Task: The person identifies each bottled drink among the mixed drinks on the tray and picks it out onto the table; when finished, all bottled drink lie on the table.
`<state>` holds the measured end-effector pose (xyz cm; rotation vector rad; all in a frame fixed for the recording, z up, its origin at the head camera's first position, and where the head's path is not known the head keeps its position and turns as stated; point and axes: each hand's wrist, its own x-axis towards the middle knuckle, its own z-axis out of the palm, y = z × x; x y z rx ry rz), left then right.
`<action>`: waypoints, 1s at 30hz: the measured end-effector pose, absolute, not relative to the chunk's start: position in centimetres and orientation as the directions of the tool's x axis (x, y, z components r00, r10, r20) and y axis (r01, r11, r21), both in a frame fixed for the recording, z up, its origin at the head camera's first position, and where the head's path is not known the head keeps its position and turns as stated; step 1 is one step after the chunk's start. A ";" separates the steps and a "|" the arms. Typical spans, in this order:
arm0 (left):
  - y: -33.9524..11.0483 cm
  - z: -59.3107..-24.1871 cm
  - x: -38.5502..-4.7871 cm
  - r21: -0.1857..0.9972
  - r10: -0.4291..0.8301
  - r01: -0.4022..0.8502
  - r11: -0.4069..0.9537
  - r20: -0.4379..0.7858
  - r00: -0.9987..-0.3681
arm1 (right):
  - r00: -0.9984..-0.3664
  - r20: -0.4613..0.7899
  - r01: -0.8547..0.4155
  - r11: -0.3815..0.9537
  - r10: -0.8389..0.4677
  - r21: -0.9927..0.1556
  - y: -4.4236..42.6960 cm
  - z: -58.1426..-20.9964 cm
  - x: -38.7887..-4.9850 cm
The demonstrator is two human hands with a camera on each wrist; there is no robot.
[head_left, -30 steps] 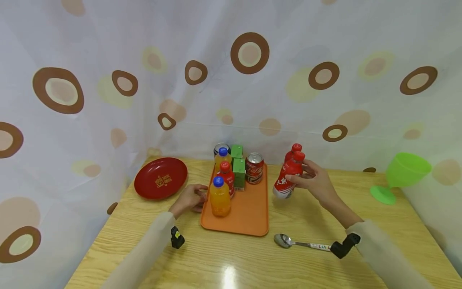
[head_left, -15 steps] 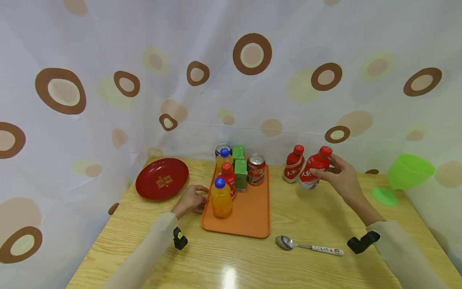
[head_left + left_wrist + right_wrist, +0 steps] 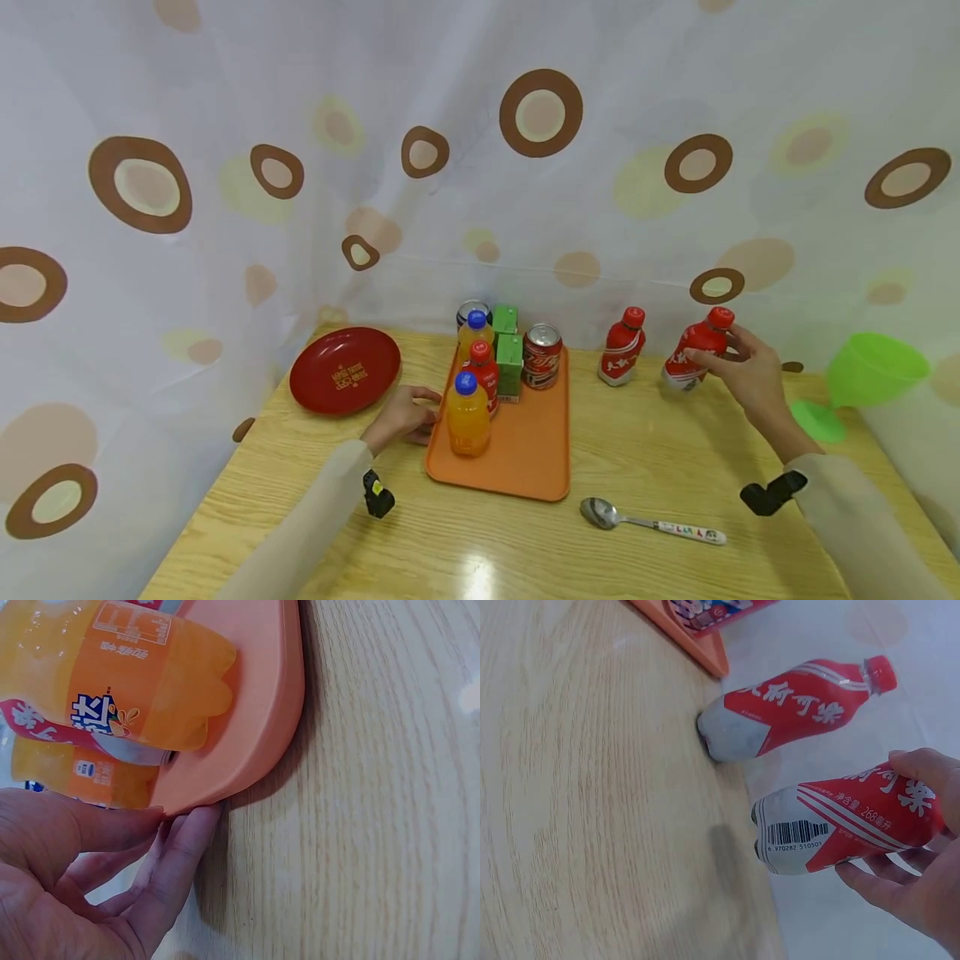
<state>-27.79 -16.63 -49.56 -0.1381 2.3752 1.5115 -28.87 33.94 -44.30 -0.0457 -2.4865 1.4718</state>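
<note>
My right hand [image 3: 752, 379] grips a red-labelled bottle [image 3: 696, 348] by its upper part, slightly tilted, right of a second red bottle [image 3: 622, 347] that stands on the table. The right wrist view shows the held bottle's barcode [image 3: 799, 832] and my thumb and fingers around the label. At the left edge of an orange tray [image 3: 525, 467], my left hand [image 3: 402, 416] pinches the rim between thumb and fingers, as the left wrist view shows. An orange drink bottle [image 3: 468, 421] stands on the tray beside that hand, with a red bottle [image 3: 483, 375] behind it.
Also on the tray are a cola can [image 3: 542, 357], green cartons [image 3: 510, 368], another orange bottle and a dark can [image 3: 474, 314]. A red plate [image 3: 345, 372] lies left, a spoon [image 3: 652, 525] in front, a green goblet [image 3: 873, 371] far right.
My right hand has carried its bottle to the right, away from the other red bottle, which now stands fully visible. My left hand has stayed at the tray's edge.
</note>
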 end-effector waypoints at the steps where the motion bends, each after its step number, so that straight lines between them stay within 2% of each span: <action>1: -16.6 -49.5 -27.9 0.864 0.087 -0.251 0.436 -0.318 -0.944 | -0.969 0.194 -0.094 0.493 0.155 -0.865 34.0 -44.4 -29.0; 9: -16.3 -49.2 -28.3 0.869 0.110 -0.229 0.439 -0.304 -0.946 | -0.977 0.146 -0.045 0.524 0.153 -0.850 34.8 -45.4 -30.0; 18: -16.2 -49.3 -27.9 0.860 0.101 -0.222 0.459 -0.298 -0.949 | -0.983 0.170 -0.108 0.540 0.065 -0.835 34.6 -46.8 -30.7; 30: -16.4 -49.2 -27.7 0.862 0.101 -0.225 0.454 -0.301 -0.948 | -0.976 0.215 -0.159 0.546 0.039 -0.823 34.2 -47.4 -30.9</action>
